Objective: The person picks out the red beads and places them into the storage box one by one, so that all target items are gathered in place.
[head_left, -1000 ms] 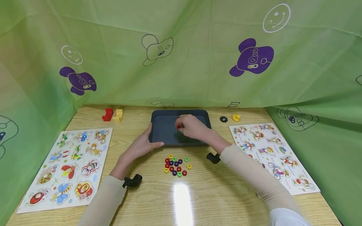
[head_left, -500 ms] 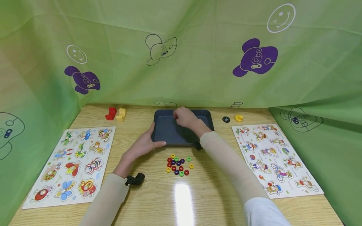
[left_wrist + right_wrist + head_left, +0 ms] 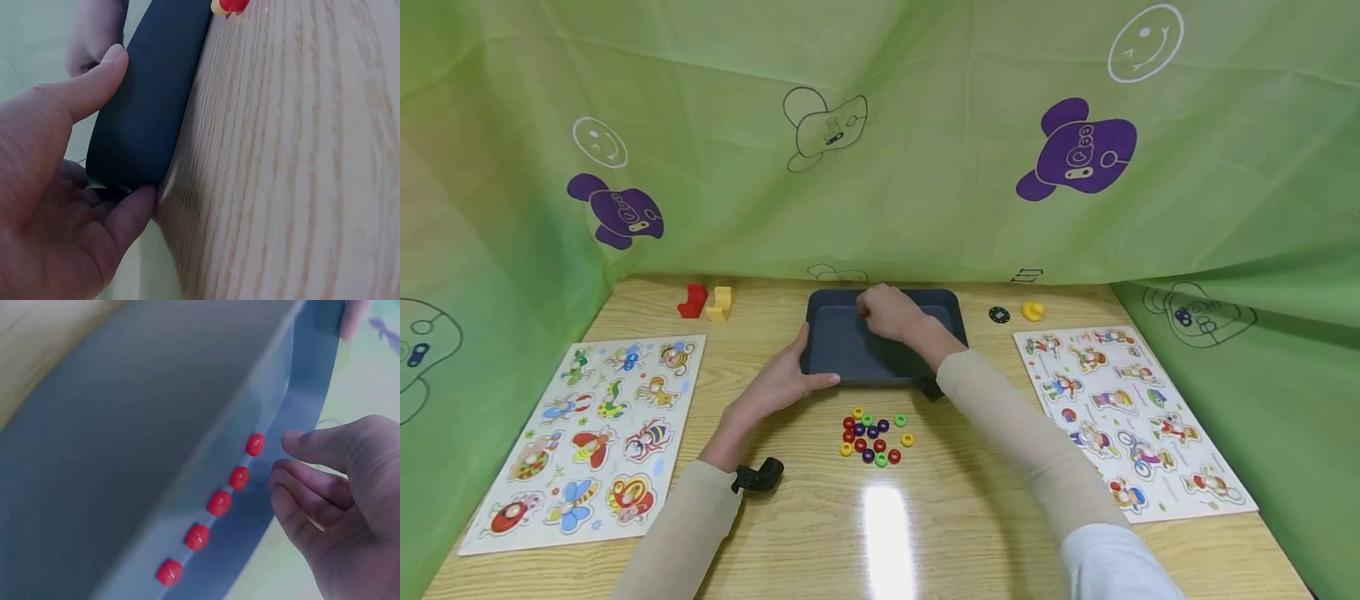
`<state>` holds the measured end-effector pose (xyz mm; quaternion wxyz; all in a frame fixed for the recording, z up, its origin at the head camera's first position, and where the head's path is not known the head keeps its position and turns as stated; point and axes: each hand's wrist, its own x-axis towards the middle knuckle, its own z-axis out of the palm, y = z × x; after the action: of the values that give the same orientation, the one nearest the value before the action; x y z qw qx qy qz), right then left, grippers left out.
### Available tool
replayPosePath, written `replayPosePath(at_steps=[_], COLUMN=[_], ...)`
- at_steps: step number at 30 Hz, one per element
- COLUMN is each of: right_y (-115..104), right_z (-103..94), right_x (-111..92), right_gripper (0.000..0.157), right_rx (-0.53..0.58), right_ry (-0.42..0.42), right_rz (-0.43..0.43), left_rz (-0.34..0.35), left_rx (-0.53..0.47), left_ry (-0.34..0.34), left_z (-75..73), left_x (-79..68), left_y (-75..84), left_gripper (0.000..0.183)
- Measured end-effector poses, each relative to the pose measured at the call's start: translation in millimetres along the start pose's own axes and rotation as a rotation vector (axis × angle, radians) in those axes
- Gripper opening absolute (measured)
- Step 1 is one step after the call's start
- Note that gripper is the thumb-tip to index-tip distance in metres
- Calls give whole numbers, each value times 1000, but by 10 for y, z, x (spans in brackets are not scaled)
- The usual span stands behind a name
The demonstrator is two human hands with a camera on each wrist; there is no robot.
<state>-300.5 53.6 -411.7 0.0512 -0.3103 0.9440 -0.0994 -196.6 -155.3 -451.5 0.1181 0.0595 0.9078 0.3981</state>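
My left hand (image 3: 781, 383) holds the near left corner of a dark blue-grey tray (image 3: 842, 367), thumb over the front wall and fingers along the left side. Inside the tray, several red beads (image 3: 219, 503) form a row where the floor meets the far wall. Beside the end bead of that row is my right hand (image 3: 337, 494), its thumb and fingertips slightly parted with nothing between them. From the head view this hand covers most of the row; only a bit of red shows at its fingertips.
Loose ring-shaped beads (image 3: 880, 446) in red, yellow, green and purple lie before the tray. Puzzle boards flank it, left (image 3: 587, 442) and right (image 3: 1135, 417). Behind are a red block (image 3: 693, 302), a yellow block (image 3: 719, 304), a black disc (image 3: 999, 315) and a yellow duck (image 3: 1033, 311).
The right hand has moved back and slightly left inside the tray; the red bead it pinched a second ago is out of its fingers. The left hand has kept its hold.
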Motion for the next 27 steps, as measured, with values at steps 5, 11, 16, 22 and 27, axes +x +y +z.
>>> replayPosePath(at_steps=[5, 11, 16, 22, 27], right_y=[-75, -175, -309, -480, -559], right_z=[-84, -158, -177, -97, 9], right_x=[-247, -664, -1020, -1313, -1511], right_gripper=[23, 22, 17, 14, 9], right_rx=[-15, 4, 32, 0, 31], right_ry=[-6, 2, 11, -36, -117], right_rz=[-87, -145, -240, -350, -403], left_rz=[-8, -1, 1, 14, 10], left_rx=[-7, -27, -31, -11, -2], left_ry=[-2, -5, -4, -4, -5], left_z=[-8, -7, -10, -16, -2], left_x=[1, 1, 2, 3, 0], left_y=[7, 19, 4, 9, 41], left_gripper=[110, 111, 110, 110, 111])
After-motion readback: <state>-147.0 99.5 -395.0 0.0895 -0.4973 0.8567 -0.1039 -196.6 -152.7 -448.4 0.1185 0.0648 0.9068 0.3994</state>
